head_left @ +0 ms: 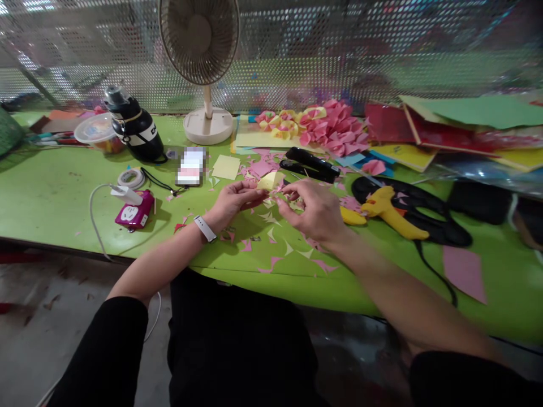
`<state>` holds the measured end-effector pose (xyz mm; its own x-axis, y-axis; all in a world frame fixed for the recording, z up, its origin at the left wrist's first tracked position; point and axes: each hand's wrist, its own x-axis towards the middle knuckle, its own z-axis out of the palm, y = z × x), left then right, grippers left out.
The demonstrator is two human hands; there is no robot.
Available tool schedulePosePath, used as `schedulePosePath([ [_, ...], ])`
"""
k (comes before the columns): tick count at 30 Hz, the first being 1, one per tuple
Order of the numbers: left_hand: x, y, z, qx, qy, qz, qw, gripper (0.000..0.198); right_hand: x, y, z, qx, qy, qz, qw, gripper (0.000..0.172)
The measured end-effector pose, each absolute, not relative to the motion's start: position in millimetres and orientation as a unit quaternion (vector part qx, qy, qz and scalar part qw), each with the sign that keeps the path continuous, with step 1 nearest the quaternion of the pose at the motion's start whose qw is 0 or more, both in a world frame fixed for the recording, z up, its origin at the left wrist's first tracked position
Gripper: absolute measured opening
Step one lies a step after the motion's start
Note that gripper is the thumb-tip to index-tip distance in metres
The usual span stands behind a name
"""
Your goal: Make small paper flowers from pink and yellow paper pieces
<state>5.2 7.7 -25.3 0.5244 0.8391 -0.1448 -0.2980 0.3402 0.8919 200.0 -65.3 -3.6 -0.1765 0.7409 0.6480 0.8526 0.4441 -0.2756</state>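
Note:
My left hand (236, 199) pinches a small folded piece of pale yellow paper (270, 181) above the green table (51, 198). My right hand (314, 212) meets it from the right, its fingers closed on the same paper's edge. A white watch band sits on my left wrist. Pink and yellow paper scraps (271, 240) lie scattered under both hands.
Behind the hands lie a black stapler (309, 164), a yellow glue gun (392, 212) and black scissors (424, 215). A pile of pink and yellow paper flowers (322, 127), coloured sheets (466, 124), a fan (203, 68), a black bottle (136, 127), a phone (190, 167) and a pink charger (133, 212) also stand here.

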Motion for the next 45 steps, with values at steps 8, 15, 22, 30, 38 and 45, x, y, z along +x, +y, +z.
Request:
schedulePosePath([
  [8,5.8,5.0,-20.9,0.392,0.294,0.378,0.785,0.020,195.6,-66.4,-6.4,-0.522,-0.777,-0.066,0.345,0.022],
  [15,7.2,2.7,-21.2,0.414,0.279,0.362,0.787,0.025,196.3,-65.0,-8.8,-0.508,-0.782,-0.053,0.358,0.017],
  [22,5.6,4.8,-19.7,0.542,0.307,0.378,0.685,0.031,198.6,-70.5,3.1,-0.503,-0.777,-0.003,0.379,0.017],
  [30,8.8,-0.1,-23.7,0.674,0.290,0.407,0.544,0.030,194.1,-79.9,8.8,-0.539,-0.712,0.194,0.405,0.013],
  [38,4.4,-3.5,-18.0,0.778,0.257,0.387,0.423,0.013,200.0,-73.3,9.7,-0.553,-0.720,0.165,0.386,0.014],
  [45,0.5,1.8,-22.1,0.865,0.201,0.387,0.249,0.007,200.8,-71.8,8.1,-0.551,-0.736,0.143,0.366,0.015],
])
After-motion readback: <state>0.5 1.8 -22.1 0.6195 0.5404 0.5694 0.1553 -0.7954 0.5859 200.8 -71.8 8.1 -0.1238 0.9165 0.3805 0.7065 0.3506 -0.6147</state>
